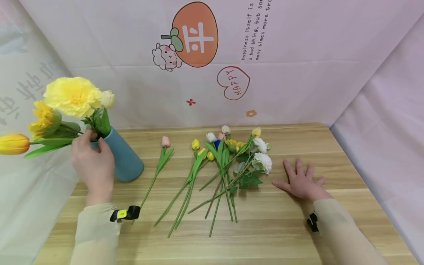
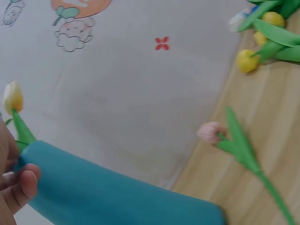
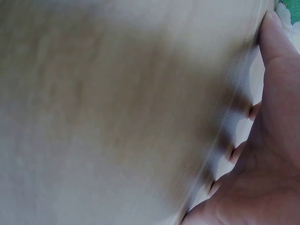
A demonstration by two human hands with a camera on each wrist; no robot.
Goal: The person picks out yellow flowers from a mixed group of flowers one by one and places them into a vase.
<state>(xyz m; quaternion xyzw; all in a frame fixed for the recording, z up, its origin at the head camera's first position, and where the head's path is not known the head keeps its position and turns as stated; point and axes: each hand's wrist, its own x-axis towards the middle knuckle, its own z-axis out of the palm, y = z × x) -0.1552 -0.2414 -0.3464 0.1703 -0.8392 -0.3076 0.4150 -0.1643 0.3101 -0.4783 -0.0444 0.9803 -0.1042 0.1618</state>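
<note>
Teal vase, on the left; L hand is at its mouth, fingers bent in, thumb at rim. From my remote feed I can't tell whether it's pinching a stem or just the rim. R hand rests palm-down on the wood table, fingers spread wide, holding nada.

Vase looks smooth, poss. ceramic or plastic, so I'd rate it hard, a bit slippery, maybe breakable; I'd brace it low round the body. Out of its mouth: big yellow bloom, cream bud, sunflower & orange-yellow tulip, the last two leaning well out left, so I'd guess some top-heaviness.

They all look artificial: prob. v. light, stems stiff-ish w/ a little bend, petals soft & easy to crush. I'd hold stems midway, below leaves, not by heads. Nearest loose one is the pink tulip, alone beside the vase, stem bare lower down = easy pinch. Beyond it, yellow tulips, then a crossed pile ending in white blooms; stems overlap there, so prob. snaggy.
</note>
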